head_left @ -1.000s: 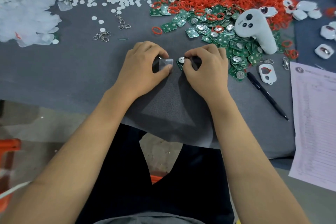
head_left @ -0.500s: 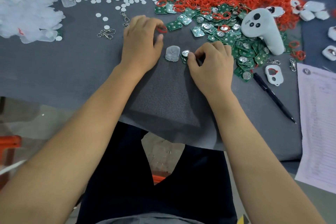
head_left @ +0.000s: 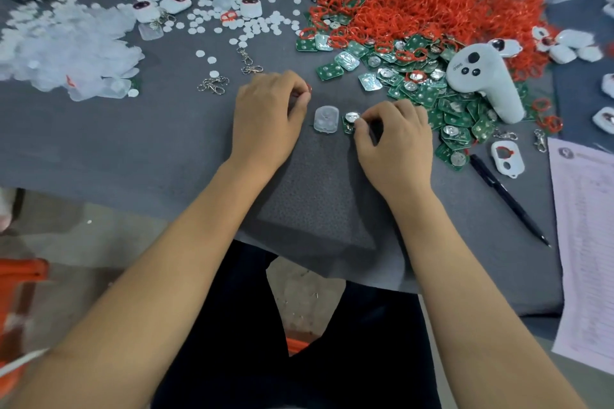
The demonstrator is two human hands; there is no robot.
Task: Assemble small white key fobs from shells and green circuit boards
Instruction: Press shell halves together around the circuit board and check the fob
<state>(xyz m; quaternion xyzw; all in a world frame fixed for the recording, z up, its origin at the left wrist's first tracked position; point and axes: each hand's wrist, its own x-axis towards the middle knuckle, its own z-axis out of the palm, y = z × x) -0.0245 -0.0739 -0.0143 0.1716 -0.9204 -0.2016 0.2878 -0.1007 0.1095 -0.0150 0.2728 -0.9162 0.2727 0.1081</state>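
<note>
From where I stand this fob is barely begun. A translucent white shell [head_left: 326, 119] lies flat on the grey mat [head_left: 186, 143] between the two hands, touching neither, and it looks empty. Just beside it at three o'clock sits a green circuit board [head_left: 349, 122] with its round silver cell showing; the right hand [head_left: 393, 139] has its fingers curled down on that board's far edge, pinching it. The left hand [head_left: 265, 116], at nine o'clock of the shell, is curled too, and something small and red, likely one of the rubber rings, peeps out at its fingertips, though I cannot make out plainly what it holds. So the board is not yet in the shell, and no cover is on. A few finished-looking fobs [head_left: 176, 1] with dark buttons lie well off at eleven o'clock. What is left looks large: the heap of boards [head_left: 442, 90] at two o'clock, the red rings [head_left: 415, 7] beyond it, and loose white shells [head_left: 564, 46] at the far right.
</note>
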